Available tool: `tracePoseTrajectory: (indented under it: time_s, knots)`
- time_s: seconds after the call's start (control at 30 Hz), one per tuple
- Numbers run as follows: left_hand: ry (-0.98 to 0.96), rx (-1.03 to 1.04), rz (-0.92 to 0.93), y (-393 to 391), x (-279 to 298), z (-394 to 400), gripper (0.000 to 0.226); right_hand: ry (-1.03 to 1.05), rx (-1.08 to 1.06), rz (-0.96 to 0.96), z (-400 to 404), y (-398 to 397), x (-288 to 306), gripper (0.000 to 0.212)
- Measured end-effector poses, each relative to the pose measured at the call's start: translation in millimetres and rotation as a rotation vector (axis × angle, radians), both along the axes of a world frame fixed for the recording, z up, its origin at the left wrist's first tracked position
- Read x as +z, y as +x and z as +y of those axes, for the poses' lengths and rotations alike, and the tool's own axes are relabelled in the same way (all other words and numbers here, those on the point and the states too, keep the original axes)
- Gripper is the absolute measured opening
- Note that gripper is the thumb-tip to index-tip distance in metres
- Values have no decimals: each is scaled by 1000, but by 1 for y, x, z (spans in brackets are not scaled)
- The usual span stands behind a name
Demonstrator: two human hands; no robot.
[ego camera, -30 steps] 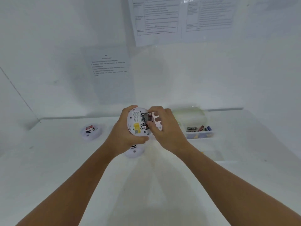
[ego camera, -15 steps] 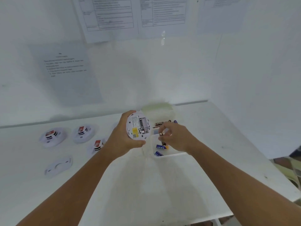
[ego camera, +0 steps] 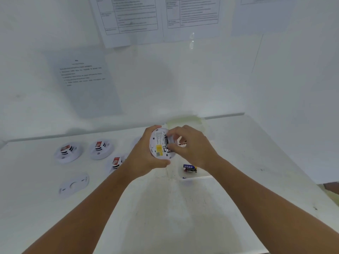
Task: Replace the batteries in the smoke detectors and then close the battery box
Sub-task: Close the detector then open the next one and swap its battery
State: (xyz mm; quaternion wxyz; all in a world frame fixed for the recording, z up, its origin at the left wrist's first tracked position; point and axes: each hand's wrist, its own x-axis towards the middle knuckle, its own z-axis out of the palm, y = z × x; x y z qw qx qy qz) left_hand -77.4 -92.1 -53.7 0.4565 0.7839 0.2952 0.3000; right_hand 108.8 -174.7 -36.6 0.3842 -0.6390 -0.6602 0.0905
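Observation:
My left hand (ego camera: 145, 158) grips a round white smoke detector (ego camera: 159, 144), held up with its back and yellow label facing me. My right hand (ego camera: 190, 145) is at the detector's battery slot, fingers pinched there; whether a battery is between them is hidden. Below the right hand stands the clear battery box (ego camera: 197, 177) with loose batteries (ego camera: 190, 168) inside, its lid open behind. Three more white detectors lie on the table to the left: one (ego camera: 68, 152), a second (ego camera: 101, 147) and a third (ego camera: 116, 163) partly behind my left forearm.
A loose white mounting plate (ego camera: 73, 185) lies at the front left of the white table (ego camera: 165, 217). White walls with taped paper sheets (ego camera: 84, 79) close the back and right. The table's right edge (ego camera: 311, 195) drops off beside my right arm.
My right hand dipped to the battery box and has come back up to the detector's battery slot. The view has swung right, bringing more detectors into sight at the left.

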Motion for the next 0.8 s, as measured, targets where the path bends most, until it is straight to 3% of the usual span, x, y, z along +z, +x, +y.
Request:
tracePoseTrajectory:
  time_s: [0.2, 0.53, 0.8]
  knots:
    - [-21, -7, 22, -7, 1, 9, 100, -47, 87, -84, 9, 1, 2, 41]
    - [-35, -26, 47, -10, 5, 15, 98, -108, 138, 112, 23, 1, 3, 41]
    - [-104, -43, 1, -10, 8, 16, 94, -57, 181, -328, 23, 0, 11, 33]
